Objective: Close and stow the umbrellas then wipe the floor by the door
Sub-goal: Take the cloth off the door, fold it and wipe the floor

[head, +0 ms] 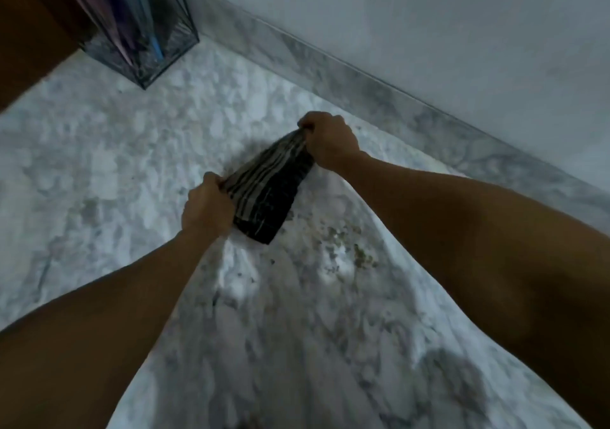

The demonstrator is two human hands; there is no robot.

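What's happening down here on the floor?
A person is holding a dark striped cloth stretched between both hands over the marble floor. The left hand grips one end and the right hand grips the other. Brownish specks of dirt lie on the floor just beside the cloth. In the corner, closed umbrellas already stand in a wire stand.

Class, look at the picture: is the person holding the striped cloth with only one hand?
No: the left hand and the right hand each grip an opposite end of the dark striped cloth, above the marble floor.
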